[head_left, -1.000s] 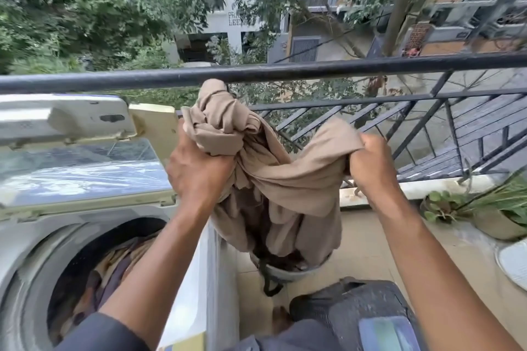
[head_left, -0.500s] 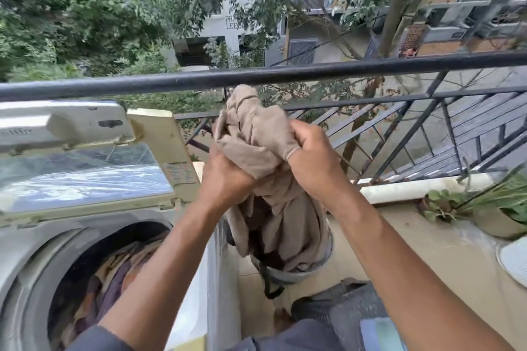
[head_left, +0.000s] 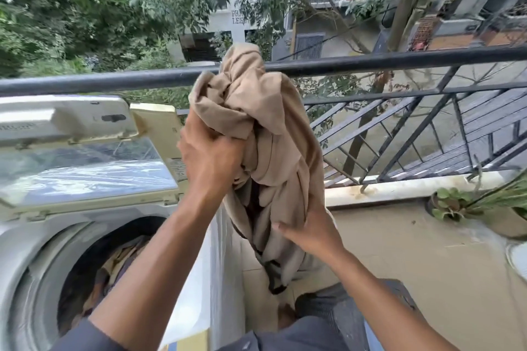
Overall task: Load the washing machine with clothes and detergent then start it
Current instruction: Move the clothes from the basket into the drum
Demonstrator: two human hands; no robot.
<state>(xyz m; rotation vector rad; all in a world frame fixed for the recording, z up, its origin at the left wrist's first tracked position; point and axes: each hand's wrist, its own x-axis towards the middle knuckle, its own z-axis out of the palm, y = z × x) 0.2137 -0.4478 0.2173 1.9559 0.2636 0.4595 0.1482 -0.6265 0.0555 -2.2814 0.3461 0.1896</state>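
Note:
A beige garment (head_left: 265,134) hangs bunched in the air just right of the top-loading washing machine (head_left: 34,236). My left hand (head_left: 211,157) grips its upper part. My right hand (head_left: 310,234) holds the lower folds from the right. The machine's lid (head_left: 82,168) stands raised, and the drum opening (head_left: 108,265) shows several clothes inside. The bucket below the garment is hidden behind the cloth.
A black metal balcony railing (head_left: 370,61) runs across just behind the garment. Potted plants (head_left: 467,202) sit on the floor at the right by the low ledge (head_left: 399,188). My dark-clothed knee (head_left: 342,310) is at the bottom.
The garment has been lifted higher, above the rail. My right hand let go of the top and dropped to hold the lower folds. My left hand stays gripped on the upper part.

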